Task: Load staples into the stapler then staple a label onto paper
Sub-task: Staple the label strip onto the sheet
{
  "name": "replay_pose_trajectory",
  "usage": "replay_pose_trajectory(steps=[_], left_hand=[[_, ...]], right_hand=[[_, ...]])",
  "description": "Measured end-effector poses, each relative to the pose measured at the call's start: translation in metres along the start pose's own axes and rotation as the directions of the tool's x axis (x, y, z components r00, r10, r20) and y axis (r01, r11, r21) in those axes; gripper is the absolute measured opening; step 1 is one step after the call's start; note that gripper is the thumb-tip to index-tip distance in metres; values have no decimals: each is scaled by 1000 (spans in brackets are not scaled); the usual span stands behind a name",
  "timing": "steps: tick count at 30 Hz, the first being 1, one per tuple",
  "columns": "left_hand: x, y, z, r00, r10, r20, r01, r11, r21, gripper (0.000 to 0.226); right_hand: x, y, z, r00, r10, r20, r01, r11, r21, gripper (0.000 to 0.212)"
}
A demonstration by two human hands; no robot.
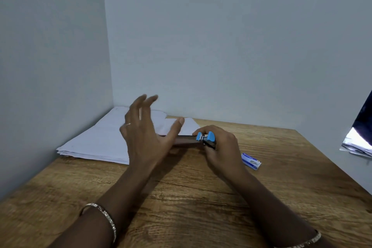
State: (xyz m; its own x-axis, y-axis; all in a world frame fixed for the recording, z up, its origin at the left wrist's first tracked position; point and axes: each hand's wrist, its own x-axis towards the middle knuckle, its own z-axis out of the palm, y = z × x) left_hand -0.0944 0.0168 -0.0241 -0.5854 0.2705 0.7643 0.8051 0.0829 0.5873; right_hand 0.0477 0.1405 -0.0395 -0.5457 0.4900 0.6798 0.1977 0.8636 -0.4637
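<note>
Blue-ended, one stapler (207, 139) is sitting clasped in the right hand (219, 147) while the left hand (145, 137) is hovering beside it, fingers (149, 100) splayed wide, near one staple box (251, 160).

Wooden table (201, 197) set into a corner of pale walls (221, 46); dark object (360, 133) at right edge.

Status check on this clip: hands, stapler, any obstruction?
Right hand gripping blue stapler. Left hand open, empty, beside it. Staple box on table, paper stack clear.
</note>
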Motion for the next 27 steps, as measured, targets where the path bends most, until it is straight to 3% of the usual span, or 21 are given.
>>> replay_pose_trajectory(steps=[3,6,10,14,18,27], left_hand=[[1,-5,1,963,233,133,-250,959,134,37],[-1,-9,4,914,249,320,-308,940,149,17],[-1,-14,8,891,206,404,-271,956,110,11],[-2,-12,10,892,92,443,-82,996,-43,10],[-1,-15,11,875,-12,483,62,994,-89,14],[-1,-7,11,853,-31,521,109,987,-120,15]], right_hand=[[1,-2,1,998,49,43,-52,996,70,31],[0,-2,1,989,96,116,-113,983,148,40],[0,2,1,981,134,140,-169,945,281,34],[2,6,2,978,142,150,-188,911,366,30],[2,8,5,976,144,164,-204,871,448,24],[3,13,9,974,165,156,-220,858,464,15]])
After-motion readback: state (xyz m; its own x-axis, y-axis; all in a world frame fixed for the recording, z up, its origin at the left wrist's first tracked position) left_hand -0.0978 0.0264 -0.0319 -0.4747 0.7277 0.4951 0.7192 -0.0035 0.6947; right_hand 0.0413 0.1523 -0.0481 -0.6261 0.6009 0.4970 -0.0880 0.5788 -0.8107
